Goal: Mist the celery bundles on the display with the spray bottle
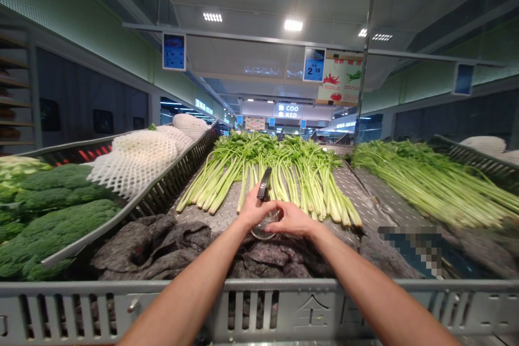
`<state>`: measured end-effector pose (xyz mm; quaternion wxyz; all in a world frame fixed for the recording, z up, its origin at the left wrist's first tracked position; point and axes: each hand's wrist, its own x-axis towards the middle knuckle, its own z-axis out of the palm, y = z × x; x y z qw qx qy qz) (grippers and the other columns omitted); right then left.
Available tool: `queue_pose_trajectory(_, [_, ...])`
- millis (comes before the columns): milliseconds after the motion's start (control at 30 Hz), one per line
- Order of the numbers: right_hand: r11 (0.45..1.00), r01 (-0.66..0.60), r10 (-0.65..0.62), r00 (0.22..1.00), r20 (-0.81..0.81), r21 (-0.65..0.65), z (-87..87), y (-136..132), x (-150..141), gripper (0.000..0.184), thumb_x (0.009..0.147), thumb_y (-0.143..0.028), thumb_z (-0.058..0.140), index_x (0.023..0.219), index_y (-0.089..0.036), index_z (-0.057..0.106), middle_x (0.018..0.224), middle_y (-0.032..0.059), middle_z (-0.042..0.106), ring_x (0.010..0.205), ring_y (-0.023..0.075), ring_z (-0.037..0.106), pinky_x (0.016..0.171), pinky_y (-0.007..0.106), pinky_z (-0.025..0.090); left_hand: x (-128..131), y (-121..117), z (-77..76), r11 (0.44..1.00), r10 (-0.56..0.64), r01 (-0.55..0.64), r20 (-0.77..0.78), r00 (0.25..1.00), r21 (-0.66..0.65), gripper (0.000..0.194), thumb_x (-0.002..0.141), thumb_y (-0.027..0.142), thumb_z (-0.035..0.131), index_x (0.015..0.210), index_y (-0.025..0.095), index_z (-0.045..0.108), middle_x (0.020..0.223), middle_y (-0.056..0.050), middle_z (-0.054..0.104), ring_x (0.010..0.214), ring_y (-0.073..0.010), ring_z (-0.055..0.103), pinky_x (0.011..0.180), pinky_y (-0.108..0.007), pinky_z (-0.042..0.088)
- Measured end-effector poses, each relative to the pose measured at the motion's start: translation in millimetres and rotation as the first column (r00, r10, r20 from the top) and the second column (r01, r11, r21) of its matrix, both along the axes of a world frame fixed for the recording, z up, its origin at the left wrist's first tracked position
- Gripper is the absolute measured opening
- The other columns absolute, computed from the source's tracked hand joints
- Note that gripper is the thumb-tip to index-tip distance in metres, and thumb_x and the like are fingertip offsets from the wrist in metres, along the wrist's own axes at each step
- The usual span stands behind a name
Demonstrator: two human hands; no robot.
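A spray bottle (264,211) with a dark trigger head and a clear body stands upright between my hands. My left hand (254,206) is shut around its neck, and my right hand (292,219) closes over it from the other side. Both hands are above the front of a ridged metal display tray (360,197). A long bunched row of celery (267,173) lies just beyond the bottle, its pale stalks pointing towards me. The bottle's lower part shows through below my fingers.
Dark grey cloth (162,243) lies under my forearms, behind a slotted metal rail (275,303). Broccoli (57,194) and foam-netted produce (133,162) fill the left bin. More celery (430,184) lies to the right.
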<state>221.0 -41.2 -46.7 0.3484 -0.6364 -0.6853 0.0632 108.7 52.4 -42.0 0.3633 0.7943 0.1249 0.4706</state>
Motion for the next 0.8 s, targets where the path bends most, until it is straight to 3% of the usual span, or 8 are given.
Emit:
queue_pose_trajectory(233, [1.0,-0.013,0.013,1.0,-0.008,0.006,1.5,0.6,0.3,0.063,0.054,-0.044,0.069,0.108,-0.017,0.052,0.08,0.0,0.054,0.061,0.0078,0.043,0.056,0.021,0.036,1.0,-1.8,3.4,0.995,-0.022,0.028,0.058,0.998,-0.094,0.031,0.054,0.024,0.06,0.083,0.014,0.053,0.062,0.003,0.053,0.058,-0.0109,0.05,0.056,-0.024,0.042])
queue_pose_trajectory(800, [0.999,-0.03,0.029,0.999,0.02,0.044,-0.1,1.5,2.4,0.06,0.054,-0.047,0.068,0.103,-0.017,0.053,0.077,-0.0006,0.054,0.06,0.0081,0.042,0.055,0.021,0.035,0.3,-1.7,2.4,0.994,-0.035,0.043,0.075,0.997,-0.102,0.033,0.055,0.021,0.059,0.086,0.015,0.052,0.061,0.005,0.05,0.059,-0.0108,0.049,0.058,-0.024,0.041])
